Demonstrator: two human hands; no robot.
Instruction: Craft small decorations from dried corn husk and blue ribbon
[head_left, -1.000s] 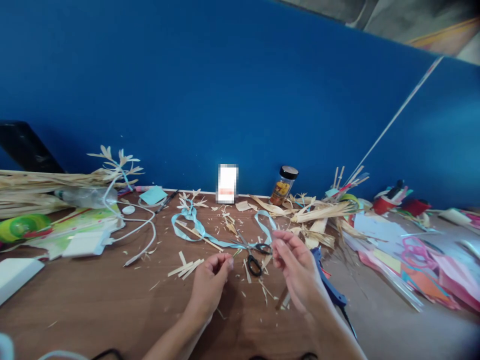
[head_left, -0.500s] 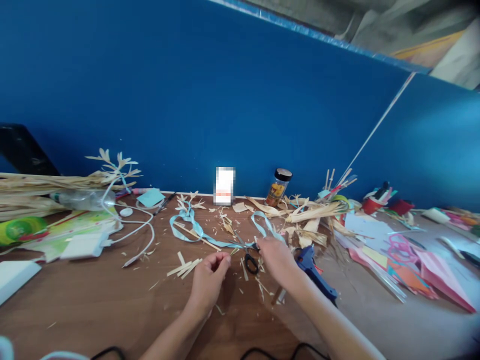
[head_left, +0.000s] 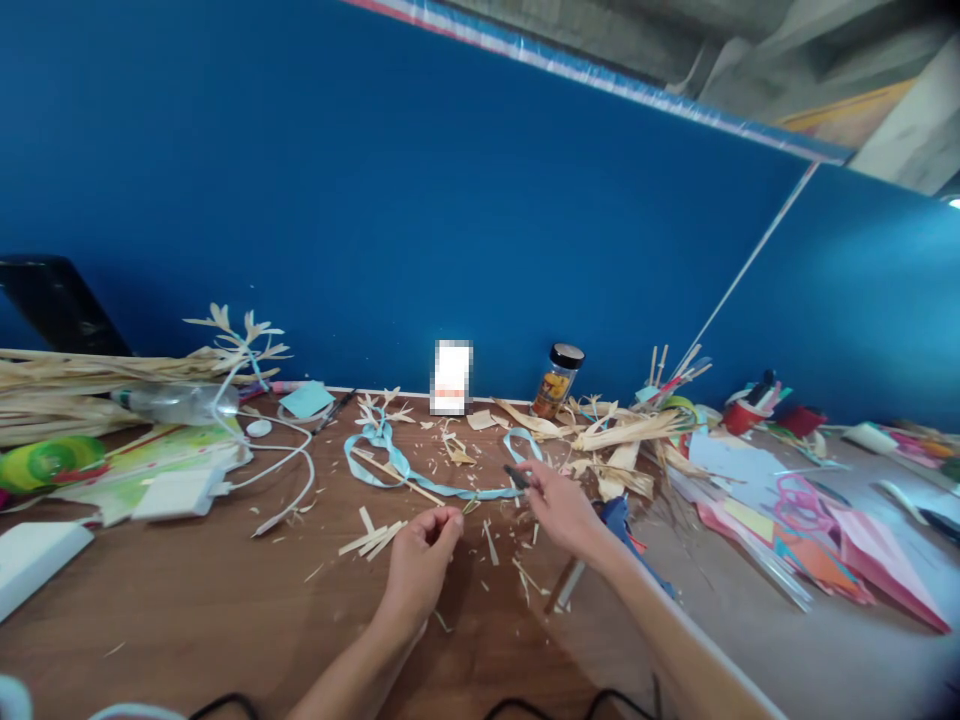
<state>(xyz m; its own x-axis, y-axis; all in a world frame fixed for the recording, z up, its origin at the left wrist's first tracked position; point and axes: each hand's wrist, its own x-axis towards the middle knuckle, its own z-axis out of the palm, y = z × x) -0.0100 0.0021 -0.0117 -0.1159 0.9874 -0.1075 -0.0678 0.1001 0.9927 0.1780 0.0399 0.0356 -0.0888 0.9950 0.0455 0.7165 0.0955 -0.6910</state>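
My left hand (head_left: 424, 550) is closed in a pinch above the desk. A small pale loop or strip (head_left: 471, 507) shows at its fingertips, too small to name surely. My right hand (head_left: 553, 500) is closed around the dark handles of a pair of scissors (head_left: 515, 477); the blades are thin and hard to make out. Beyond both hands a light blue ribbon (head_left: 442, 489) lies across the desk, by a thin stick (head_left: 394, 470). Short pale strips (head_left: 373, 538) lie left of my left hand, and fine scraps are scattered between the hands.
A blue glue gun (head_left: 619, 520) lies partly behind my right forearm. A black-lidded jar (head_left: 556, 382) and a blurred-out white upright item (head_left: 452, 378) stand by the blue partition (head_left: 450, 180). Dried husks (head_left: 630, 430), coloured paper (head_left: 832, 530) and white cables (head_left: 311, 465) lie around.
My right hand has lifted the scissors off the desk and turned them; the black finger loop that showed beside it is now within the grip. My left hand keeps its pinch almost in place.
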